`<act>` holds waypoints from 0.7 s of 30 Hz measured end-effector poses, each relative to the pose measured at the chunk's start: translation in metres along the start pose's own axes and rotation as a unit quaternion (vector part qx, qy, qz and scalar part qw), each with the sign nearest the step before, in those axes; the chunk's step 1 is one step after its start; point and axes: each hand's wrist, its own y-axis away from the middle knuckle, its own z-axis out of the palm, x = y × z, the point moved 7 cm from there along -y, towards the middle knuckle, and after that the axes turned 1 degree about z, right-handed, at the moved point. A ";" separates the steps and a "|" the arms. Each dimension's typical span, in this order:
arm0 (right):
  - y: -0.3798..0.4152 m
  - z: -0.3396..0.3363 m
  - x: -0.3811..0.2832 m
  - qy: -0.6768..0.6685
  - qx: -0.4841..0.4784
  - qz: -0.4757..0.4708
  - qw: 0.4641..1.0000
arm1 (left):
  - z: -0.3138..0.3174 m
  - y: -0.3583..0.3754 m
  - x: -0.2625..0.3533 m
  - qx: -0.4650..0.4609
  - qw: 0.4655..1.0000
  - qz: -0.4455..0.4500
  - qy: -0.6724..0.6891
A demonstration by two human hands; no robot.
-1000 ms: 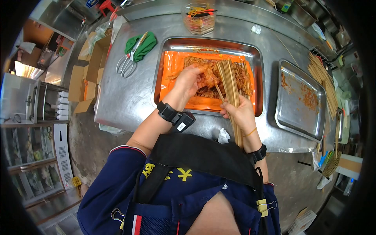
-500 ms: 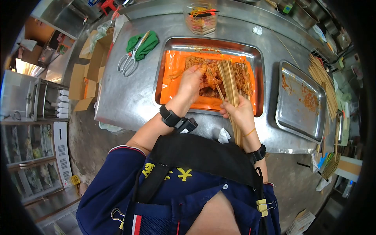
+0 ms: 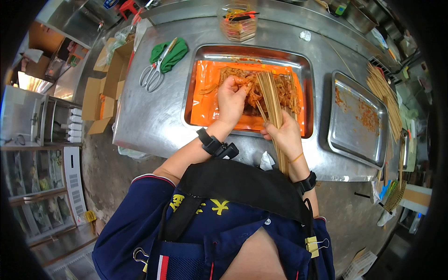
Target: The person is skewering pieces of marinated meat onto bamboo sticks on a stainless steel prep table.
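My right hand (image 3: 287,135) is closed round a thick bundle of bamboo skewers (image 3: 269,91), which slants up over the food. The fingers of my left hand (image 3: 231,101) pinch a piece of red-orange sauced food (image 3: 241,82) beside the skewers' upper ends. Strips of this marinated food (image 3: 231,72) lie heaped on an orange plastic bag (image 3: 199,93); their exact kind cannot be made out. Bag and food sit inside a deep steel tray (image 3: 308,65). The skewer bundle hides part of the heap, and my left palm covers its near left side.
Scissors (image 3: 156,70) rest on a green cloth (image 3: 177,56) at the left of the steel table (image 3: 158,112). A sauce-stained tray (image 3: 350,135) lies to the right, with more skewers (image 3: 385,98) beyond. A clear tub (image 3: 238,28) stands behind; crumpled tissue (image 3: 267,161) lies in front.
My left hand has shifted slightly to the right and turned, its fingers still on the sauced food near the skewers. My right hand keeps the bundle almost in the same place.
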 end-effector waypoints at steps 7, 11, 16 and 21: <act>-0.001 0.000 0.001 -0.014 -0.005 0.022 1.000 | 0.001 0.007 -0.013 -0.020 1.000 -0.015 -0.001; -0.004 -0.003 0.004 -0.046 0.004 0.030 0.998 | 0.011 0.023 -0.025 -0.075 0.995 -0.065 0.011; -0.003 -0.005 0.002 -0.054 0.036 0.025 0.998 | 0.016 0.022 -0.021 -0.087 0.995 -0.046 -0.014; 0.006 -0.011 -0.024 0.170 0.113 -0.095 0.974 | 0.022 0.017 -0.017 -0.077 0.995 -0.056 0.005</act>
